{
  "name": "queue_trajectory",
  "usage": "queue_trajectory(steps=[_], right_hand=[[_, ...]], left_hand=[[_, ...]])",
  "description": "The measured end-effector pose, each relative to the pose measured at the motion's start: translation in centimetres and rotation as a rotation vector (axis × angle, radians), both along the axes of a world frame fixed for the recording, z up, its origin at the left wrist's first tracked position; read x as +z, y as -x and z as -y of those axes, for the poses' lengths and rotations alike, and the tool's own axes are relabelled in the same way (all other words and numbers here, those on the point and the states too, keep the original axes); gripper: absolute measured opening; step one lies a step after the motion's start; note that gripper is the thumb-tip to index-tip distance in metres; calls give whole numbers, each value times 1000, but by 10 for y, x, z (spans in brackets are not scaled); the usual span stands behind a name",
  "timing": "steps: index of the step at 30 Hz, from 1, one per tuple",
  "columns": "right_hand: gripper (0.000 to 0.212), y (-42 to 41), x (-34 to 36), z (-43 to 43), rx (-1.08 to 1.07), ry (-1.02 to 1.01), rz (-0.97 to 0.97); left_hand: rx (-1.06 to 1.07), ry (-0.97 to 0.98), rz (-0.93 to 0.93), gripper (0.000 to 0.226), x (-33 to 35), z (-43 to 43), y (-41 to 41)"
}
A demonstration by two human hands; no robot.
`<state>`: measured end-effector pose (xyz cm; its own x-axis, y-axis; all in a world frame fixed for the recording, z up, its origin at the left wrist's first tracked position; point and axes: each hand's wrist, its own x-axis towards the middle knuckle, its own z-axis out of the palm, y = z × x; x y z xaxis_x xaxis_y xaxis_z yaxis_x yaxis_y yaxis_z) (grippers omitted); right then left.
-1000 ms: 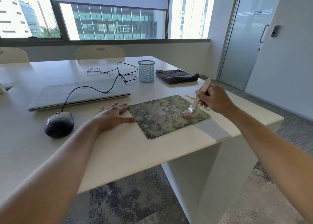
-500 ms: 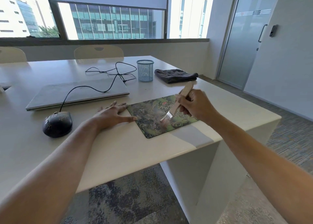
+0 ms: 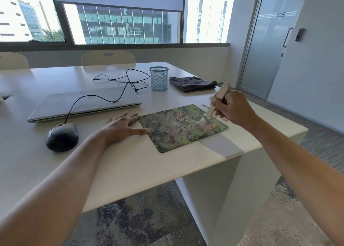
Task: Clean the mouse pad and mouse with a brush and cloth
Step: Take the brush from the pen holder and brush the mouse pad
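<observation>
- brush: bristles smeared by motion blur over the mouse pad; contact with it can't be read. Handle's midsection buried in the right grip.
- mouse pad's far right corner hidden behind that grip; printed lettering partly lost under the blur.
- mouse cable: far end lost in a tangle, plug too small to tell.
- specks beside the pad's far corner: too small to identify.
- counter and one chair cut by left edge.
</observation>
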<state>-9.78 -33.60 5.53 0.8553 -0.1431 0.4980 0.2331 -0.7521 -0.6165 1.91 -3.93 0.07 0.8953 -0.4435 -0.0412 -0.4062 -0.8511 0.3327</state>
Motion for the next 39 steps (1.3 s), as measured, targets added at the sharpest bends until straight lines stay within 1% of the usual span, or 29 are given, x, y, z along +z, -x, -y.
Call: queue_trajectory(steps=[2,4,7,11,17,19,21,23,27,29,32,39], right_hand=[[28,3,3,-18,81,-84,-3],[28,5,2,-33,153,-157,-37],[30,5,-7,-43,211,-203,-117],[32,3,-12,-27,170,-170,-160],[32,2,-9,20,42,-78,-137],[30,1,-5,31,1,-18,-125],[29,1,-1,32,-23,36,-95],[29,1,1,24,-9,10,-55],[25,5,-3,-12,157,-198,-57],[25,4,-8,-27,231,-252,-87],[28,0,-13,-30,247,-227,-150],[22,-7,-7,23,80,-95,-181]], left_hand=[[5,-4,6,108,0,0,0],[10,-5,5,108,0,0,1],[9,-10,0,115,1,0,1],[7,-9,3,122,1,0,2],[1,-12,-1,125,1,0,3],[1,-12,-5,122,2,1,3],[4,-7,-1,112,2,1,4],[7,1,4,104,2,2,5],[5,3,7,102,2,1,5],[5,2,9,103,3,0,5],[5,-3,10,103,3,1,5],[8,5,3,102,3,1,6]])
